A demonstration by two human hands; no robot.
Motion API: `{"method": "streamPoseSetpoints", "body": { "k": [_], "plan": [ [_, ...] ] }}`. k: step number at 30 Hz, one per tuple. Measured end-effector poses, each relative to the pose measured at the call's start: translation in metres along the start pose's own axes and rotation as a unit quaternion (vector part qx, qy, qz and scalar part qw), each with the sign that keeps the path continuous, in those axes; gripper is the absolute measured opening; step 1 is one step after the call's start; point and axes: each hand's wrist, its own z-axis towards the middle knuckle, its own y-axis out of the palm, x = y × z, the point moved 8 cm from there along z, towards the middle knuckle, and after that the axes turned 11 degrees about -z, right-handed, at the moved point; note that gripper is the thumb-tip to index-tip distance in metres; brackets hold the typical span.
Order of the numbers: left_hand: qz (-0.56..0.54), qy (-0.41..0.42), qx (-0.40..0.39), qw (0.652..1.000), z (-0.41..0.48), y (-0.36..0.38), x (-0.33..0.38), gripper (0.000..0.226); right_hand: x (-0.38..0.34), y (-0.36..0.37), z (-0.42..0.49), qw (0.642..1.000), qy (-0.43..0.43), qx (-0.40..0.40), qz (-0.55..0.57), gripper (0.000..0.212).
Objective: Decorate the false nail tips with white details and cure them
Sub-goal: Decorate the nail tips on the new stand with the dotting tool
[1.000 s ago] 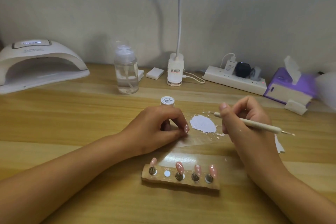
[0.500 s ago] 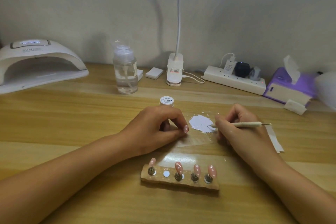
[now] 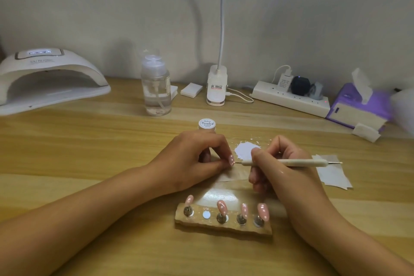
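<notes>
The left hand (image 3: 197,159) pinches a pink nail tip (image 3: 231,160) near the middle of the surface (image 3: 89,152). The right hand (image 3: 282,170) grips a dotting pen (image 3: 291,163) whose point seems to touch it. White paint (image 3: 246,149) lies at 1 o'clock of that tip, and the wooden holder (image 3: 224,227) with four tips (image 3: 221,206) at 6 o'clock.

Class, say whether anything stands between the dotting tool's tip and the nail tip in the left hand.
Nothing visible does. The dotting tool in the right hand points straight at the nail tip in the left hand.
</notes>
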Motion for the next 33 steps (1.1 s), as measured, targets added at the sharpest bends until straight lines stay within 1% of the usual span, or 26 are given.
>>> {"method": "streamPoseSetpoints", "body": {
  "k": [13, 22, 27, 33],
  "plan": [
    [-0.011, -0.009, -0.002, 1.0, -0.0005, 0.0002, -0.0009, 0.018, 0.0031, -0.0009, 0.0011, 0.998, -0.016, 0.003, -0.056, 0.023],
    [-0.01, -0.009, -0.006, 1.0, -0.0003, 0.0005, -0.0018, 0.017, 0.0021, 0.0011, 0.0013, 0.998, -0.019, -0.005, -0.059, 0.023],
    [-0.009, -0.007, -0.002, 1.0, -0.0002, 0.0002, -0.0011, 0.016, 0.0012, -0.0011, 0.0007, 0.999, -0.016, 0.008, -0.041, 0.022],
    [-0.009, -0.006, -0.001, 1.0, 0.0, 0.0004, -0.0021, 0.016, 0.0015, 0.0, 0.0011, 0.998, -0.021, 0.001, -0.058, 0.022]
  ]
}}
